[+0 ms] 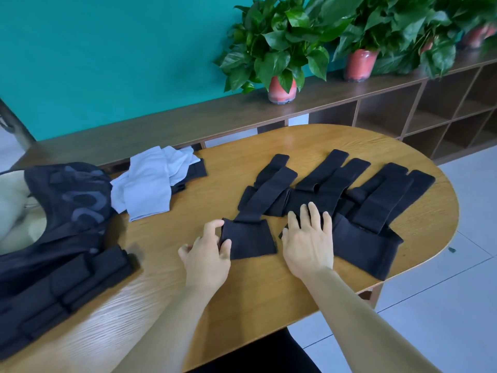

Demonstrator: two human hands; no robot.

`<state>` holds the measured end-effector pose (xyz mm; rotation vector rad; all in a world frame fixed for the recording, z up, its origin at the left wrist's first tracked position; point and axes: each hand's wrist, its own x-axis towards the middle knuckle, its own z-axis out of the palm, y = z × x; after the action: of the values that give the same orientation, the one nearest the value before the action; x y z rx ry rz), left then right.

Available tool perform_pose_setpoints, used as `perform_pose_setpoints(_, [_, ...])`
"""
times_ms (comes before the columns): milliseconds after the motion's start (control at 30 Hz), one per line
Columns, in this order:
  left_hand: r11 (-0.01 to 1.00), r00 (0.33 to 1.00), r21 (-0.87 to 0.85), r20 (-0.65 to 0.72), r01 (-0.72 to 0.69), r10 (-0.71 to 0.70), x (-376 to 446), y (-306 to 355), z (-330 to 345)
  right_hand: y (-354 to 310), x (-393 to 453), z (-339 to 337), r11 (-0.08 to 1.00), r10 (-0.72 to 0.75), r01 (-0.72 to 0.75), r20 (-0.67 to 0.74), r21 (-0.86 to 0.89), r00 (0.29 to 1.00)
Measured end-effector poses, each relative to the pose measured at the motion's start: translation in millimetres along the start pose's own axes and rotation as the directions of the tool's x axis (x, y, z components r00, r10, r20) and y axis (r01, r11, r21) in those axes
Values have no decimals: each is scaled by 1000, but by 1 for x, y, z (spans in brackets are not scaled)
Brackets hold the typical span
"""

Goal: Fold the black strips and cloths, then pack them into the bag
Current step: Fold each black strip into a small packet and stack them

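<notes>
Strips (336,184) of black fabric fan across the oval wooden table (242,297) toward its far right edge. The left hand (207,251) pinches the left edge of a folded black cloth (248,239) near the front edge; the right hand (309,238) lies flat, fingers straight, on the strips' near ends. White cloths (150,181) sit toward the far left (partly over something black), beside a black mesh bag (67,211).

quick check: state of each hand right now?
Left hand: pinches the left edge of the black cloth.
Right hand: open, fingers straight, pressing flat on the black strips.
</notes>
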<state>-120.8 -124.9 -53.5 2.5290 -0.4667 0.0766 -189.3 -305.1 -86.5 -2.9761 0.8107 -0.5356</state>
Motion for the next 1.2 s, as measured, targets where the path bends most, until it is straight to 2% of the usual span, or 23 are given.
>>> perform_pose_setpoints(233, [998, 999, 38, 30, 40, -41, -36, -25, -20, -1, -1, -8, 999, -23, 26, 79, -43, 997])
perform_pose_setpoints(367, [974, 1000, 224, 13, -22, 20, -39, -24, -29, -1, -2, -10, 997, -47, 50, 68, -50, 997])
perform_pose_setpoints(467, [957, 992, 264, -22, -117, 127, -33, -16, -30, -4, 2, -11, 994, -98, 99, 15, -36, 995])
perform_pose_setpoints(533, [941, 975, 253, 70, -223, 212, -27, -11, -26, -9, 10, -15, 983, -183, 182, 1, -37, 983])
perform_pose_setpoints(600, [917, 934, 216, 203, -335, 294, -23, -7, -21, -15, 18, -17, 950, -303, 309, 104, -51, 947])
perform_pose_setpoints(667, [889, 892, 205, 296, -409, 342, -22, -7, -15, -20, 27, -19, 924, -356, 377, 221, -63, 908])
perform_pose_setpoints(767, [853, 873, 251, 311, -458, 377, -23, -17, -11, -26, 36, -16, 925, -290, 348, 310, -151, 906])
perform_pose_setpoints(867, [840, 885, 301, 272, -451, 377, -32, -35, -16, -28, 40, -14, 930, -228, 307, 338, -203, 913])
perform_pose_setpoints(1200, [856, 914, 325, 206, -401, 350, -81, -83, -38, -32, 35, -18, 951, -166, 244, 353, -189, 921])
